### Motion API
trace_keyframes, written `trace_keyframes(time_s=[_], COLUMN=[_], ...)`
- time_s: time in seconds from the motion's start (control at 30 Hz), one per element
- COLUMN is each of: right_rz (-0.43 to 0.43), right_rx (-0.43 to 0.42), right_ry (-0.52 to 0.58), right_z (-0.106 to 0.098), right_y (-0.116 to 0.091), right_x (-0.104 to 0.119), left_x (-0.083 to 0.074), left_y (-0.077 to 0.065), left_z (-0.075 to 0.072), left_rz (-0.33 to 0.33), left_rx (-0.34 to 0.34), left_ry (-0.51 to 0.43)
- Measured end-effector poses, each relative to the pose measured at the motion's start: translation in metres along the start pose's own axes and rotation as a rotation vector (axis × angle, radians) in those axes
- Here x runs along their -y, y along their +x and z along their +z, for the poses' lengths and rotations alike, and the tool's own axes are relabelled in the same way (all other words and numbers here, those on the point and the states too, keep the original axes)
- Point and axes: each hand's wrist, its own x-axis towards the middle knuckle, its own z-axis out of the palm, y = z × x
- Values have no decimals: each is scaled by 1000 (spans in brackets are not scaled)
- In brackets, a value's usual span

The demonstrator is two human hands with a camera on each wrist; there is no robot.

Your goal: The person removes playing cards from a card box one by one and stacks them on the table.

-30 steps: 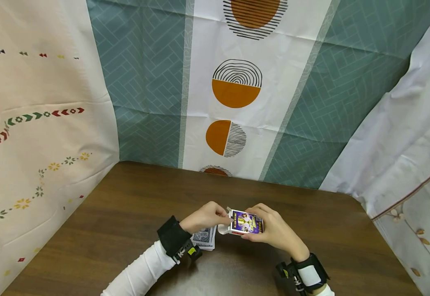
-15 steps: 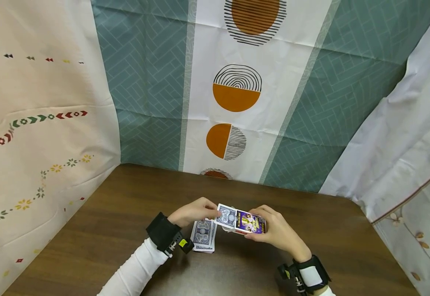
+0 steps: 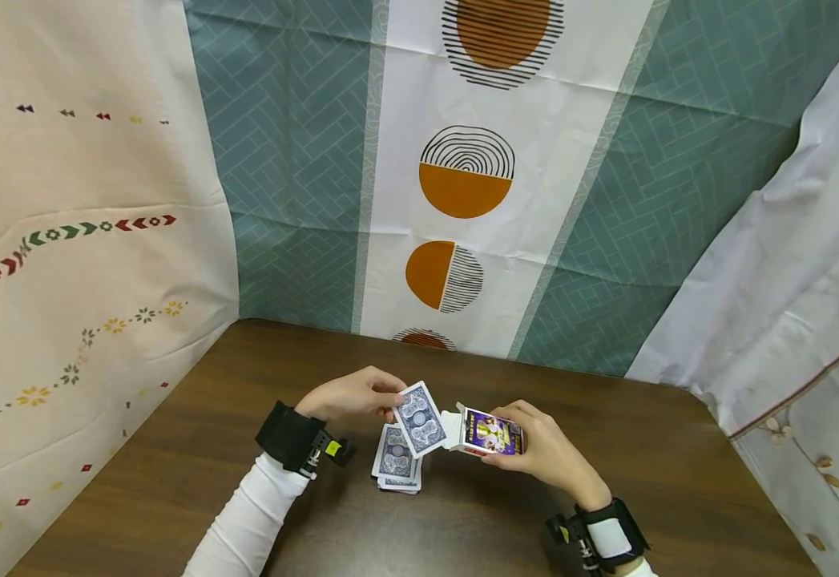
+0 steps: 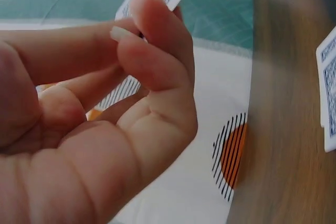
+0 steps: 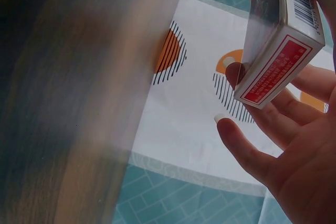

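Head view: from your head, high above the tabletop, facing forward and down; the farthest of the three, reaching the wall cloth.
Left wrist view: from your left strap, very near, facing along the palm side of your left grip; the scene lies sideways, tabletop at right.
Right wrist view: from your right strap, very near, facing past the fingers of your right grip; turned the opposite way, tabletop at left.
Raised card: shared by head and left wrist views, cropped by the latter's top edge.
Card pile: shared likewise, cropped at right.
Card box: shared by head view (purple face) and right wrist view (red-labelled end).
Wall cloth: common to all three.
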Motion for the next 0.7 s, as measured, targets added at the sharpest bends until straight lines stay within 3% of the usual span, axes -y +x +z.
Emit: trace_keyframes(time_s=[0.1, 0.33, 0.53, 0.7], right_rz=[1, 21, 25, 32], right_rx=[4, 21, 28, 34], right_ry=[2, -9, -11, -13], right_z=[1, 3, 4, 3], right_y=[-1, -1, -1, -1], right_x=[-1, -6, -8, -9], left_x=[6, 23, 40, 46], left_y=[0, 7, 13, 18], left_z=[-4, -5, -1, 4], left_rz=[-25, -176, -254, -275], left_rx=[-51, -196, -236, -251], left_ry=[40, 14, 36, 83])
